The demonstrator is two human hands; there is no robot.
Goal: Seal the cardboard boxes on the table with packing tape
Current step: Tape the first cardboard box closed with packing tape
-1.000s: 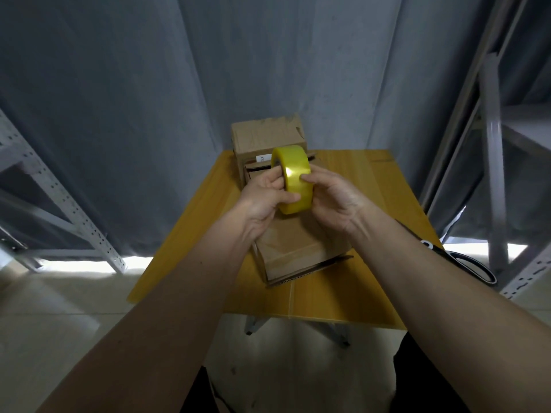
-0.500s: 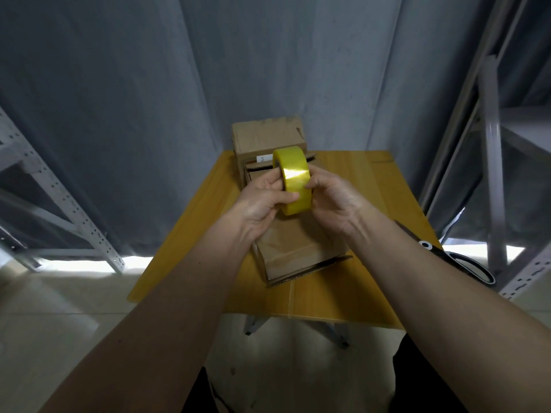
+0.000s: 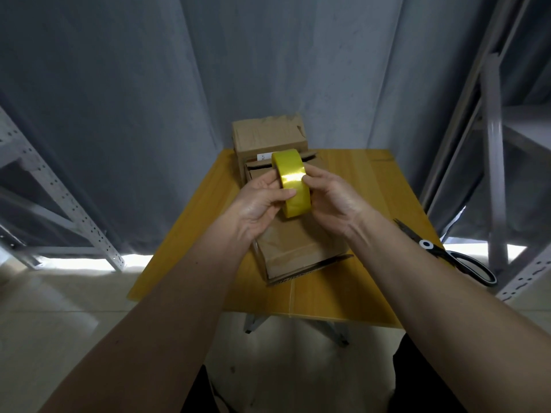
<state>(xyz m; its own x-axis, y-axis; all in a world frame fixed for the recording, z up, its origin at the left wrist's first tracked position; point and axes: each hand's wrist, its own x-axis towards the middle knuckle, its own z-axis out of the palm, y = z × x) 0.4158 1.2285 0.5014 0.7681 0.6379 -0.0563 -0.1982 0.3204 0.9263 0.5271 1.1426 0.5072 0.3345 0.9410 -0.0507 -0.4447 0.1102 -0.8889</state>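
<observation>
Head view: left hand (image 3: pixel 258 201) and right hand (image 3: pixel 332 198) pinch the upright tape roll (image 3: pixel 293 181) directly above the nearer cardboard box (image 3: pixel 295 245), whose long axis runs away from the person.

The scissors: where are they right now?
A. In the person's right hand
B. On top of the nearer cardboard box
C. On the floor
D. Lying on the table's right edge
D: the scissors lie on the yellow table near its right edge, while both hands hold the yellow tape roll.
</observation>
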